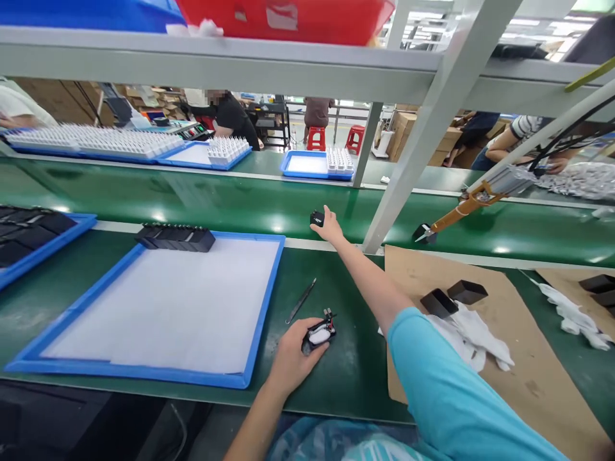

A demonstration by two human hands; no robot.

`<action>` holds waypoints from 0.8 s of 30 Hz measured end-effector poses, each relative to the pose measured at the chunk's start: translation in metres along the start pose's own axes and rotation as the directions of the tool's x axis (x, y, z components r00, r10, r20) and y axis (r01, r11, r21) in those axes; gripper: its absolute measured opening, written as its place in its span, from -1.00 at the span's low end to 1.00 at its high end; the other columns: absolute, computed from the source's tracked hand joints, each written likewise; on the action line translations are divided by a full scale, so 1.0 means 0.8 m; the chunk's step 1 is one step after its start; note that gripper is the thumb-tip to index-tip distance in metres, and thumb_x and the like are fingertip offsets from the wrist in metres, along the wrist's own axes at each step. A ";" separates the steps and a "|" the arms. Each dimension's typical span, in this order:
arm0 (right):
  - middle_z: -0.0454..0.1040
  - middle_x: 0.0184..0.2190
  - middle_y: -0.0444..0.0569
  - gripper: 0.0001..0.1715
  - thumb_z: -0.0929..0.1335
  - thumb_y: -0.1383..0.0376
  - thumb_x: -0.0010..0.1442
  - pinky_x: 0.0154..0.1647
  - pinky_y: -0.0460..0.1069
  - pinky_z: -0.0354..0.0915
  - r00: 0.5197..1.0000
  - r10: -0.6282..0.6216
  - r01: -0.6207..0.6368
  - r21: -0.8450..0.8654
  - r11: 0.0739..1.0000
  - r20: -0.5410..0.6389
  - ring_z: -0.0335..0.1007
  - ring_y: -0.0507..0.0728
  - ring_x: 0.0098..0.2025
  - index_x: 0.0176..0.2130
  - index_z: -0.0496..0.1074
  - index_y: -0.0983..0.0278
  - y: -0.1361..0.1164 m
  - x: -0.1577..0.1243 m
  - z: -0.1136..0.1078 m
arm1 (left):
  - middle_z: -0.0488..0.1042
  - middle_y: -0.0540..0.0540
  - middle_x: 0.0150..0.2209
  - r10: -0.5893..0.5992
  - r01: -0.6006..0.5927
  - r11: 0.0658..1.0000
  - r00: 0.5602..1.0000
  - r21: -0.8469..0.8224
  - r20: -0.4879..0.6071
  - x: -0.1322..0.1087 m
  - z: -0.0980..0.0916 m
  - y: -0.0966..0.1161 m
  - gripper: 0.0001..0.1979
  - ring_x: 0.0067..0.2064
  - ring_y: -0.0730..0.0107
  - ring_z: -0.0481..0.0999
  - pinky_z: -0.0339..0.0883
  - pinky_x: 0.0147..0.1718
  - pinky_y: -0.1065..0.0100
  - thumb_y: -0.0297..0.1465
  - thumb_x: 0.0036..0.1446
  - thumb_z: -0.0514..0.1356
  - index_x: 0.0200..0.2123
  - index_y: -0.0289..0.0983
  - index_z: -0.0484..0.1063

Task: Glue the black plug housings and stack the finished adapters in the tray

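My right hand [329, 226] is stretched far out over the green conveyor belt [230, 202], its fingers closed on a small black part [316, 219]. Near the front edge of the bench my left hand [292, 354] grips a small black and white assembly [319, 333] with red and black wires sticking up from it. A pair of thin metal tweezers [300, 300] lies on the green mat just beyond my left hand.
A blue-rimmed tray [269, 291] lined with white foam sits left, a row of black parts [175, 237] at its far edge. Right are brown cardboard [519, 333], white cloths [473, 336], black housings [451, 298] and a hanging orange-handled tool [456, 214]. Other workers sit across the belt.
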State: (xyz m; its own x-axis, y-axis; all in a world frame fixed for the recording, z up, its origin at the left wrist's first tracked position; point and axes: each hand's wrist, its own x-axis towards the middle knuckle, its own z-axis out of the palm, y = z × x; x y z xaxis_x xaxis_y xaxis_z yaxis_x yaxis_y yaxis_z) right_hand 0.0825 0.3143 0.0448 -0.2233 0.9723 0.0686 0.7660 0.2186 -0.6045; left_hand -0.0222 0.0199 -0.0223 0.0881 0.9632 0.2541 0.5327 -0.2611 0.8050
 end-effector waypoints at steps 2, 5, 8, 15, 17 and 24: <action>0.32 0.17 0.16 -0.43 0.34 0.16 0.28 0.05 0.21 0.39 1.000 -0.008 0.008 -0.009 1.000 0.022 0.39 0.24 0.08 0.21 0.24 0.30 -0.004 0.012 0.007 | 0.56 -0.14 -0.06 0.006 -0.007 1.000 1.000 0.009 0.014 0.000 0.001 -0.003 -0.66 -0.04 0.18 0.57 0.47 -0.04 0.15 -0.39 0.12 0.27 -0.01 -0.18 0.41; 0.42 0.06 0.05 -0.60 0.33 0.17 0.30 -0.01 0.17 0.43 0.996 -0.049 0.050 -0.019 0.999 0.074 0.44 0.16 0.00 0.07 0.36 0.28 -0.001 0.006 0.008 | 0.56 -0.13 -0.06 0.033 -0.033 0.999 0.999 0.020 0.017 -0.002 0.002 -0.006 -0.65 -0.04 0.20 0.56 0.46 -0.05 0.17 -0.39 0.12 0.27 0.00 -0.18 0.40; 0.45 0.01 0.05 -0.57 0.33 0.17 0.30 -0.05 0.13 0.44 0.987 -0.096 0.103 -0.045 0.994 0.132 0.47 0.14 -0.06 0.11 0.34 0.27 0.015 -0.029 0.001 | 0.55 -0.11 -0.06 0.062 -0.063 0.998 0.998 0.030 0.019 -0.004 0.003 -0.006 -0.65 -0.03 0.22 0.56 0.46 -0.05 0.19 -0.39 0.13 0.26 0.01 -0.18 0.39; 0.56 -0.05 0.03 -0.41 0.33 0.06 0.25 -0.09 0.03 0.38 0.960 -0.173 0.221 -0.219 0.950 0.219 0.52 0.18 -0.10 0.20 0.26 0.20 0.054 -0.150 -0.046 | 0.56 -0.08 -0.09 0.101 -0.103 0.991 0.994 0.081 0.037 -0.004 0.004 -0.008 -0.69 -0.08 0.23 0.58 0.49 -0.12 0.21 -0.36 0.16 0.24 -0.01 -0.16 0.39; 0.53 0.01 0.05 -0.32 0.28 -0.08 0.25 -0.11 0.02 0.39 0.958 -0.174 0.236 -0.283 0.930 0.229 0.51 0.20 -0.04 0.22 0.22 0.18 0.049 -0.161 -0.061 | 0.57 -0.08 -0.09 0.118 -0.120 0.988 0.993 0.094 0.031 -0.004 0.005 -0.010 -0.69 -0.09 0.23 0.59 0.50 -0.13 0.23 -0.35 0.17 0.23 0.00 -0.16 0.39; 0.42 0.07 0.07 -0.53 0.28 0.11 0.33 0.02 0.18 0.40 0.976 -0.057 0.173 -0.594 0.786 0.209 0.43 0.18 0.02 0.15 0.30 0.27 0.020 -0.078 -0.072 | 0.58 -0.08 -0.11 0.117 -0.116 0.986 0.993 0.120 0.001 -0.004 0.006 -0.015 -0.70 -0.12 0.23 0.60 0.51 -0.17 0.26 -0.31 0.18 0.23 -0.01 -0.17 0.39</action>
State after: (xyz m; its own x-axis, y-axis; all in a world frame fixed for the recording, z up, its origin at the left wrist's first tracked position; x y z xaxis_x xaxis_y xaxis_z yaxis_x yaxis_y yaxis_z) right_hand 0.1435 0.2622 0.0764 -0.3876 0.9196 -0.0644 0.9213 0.3888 0.0080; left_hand -0.0247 0.0206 -0.0349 0.1505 0.9261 0.3460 0.6159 -0.3616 0.6999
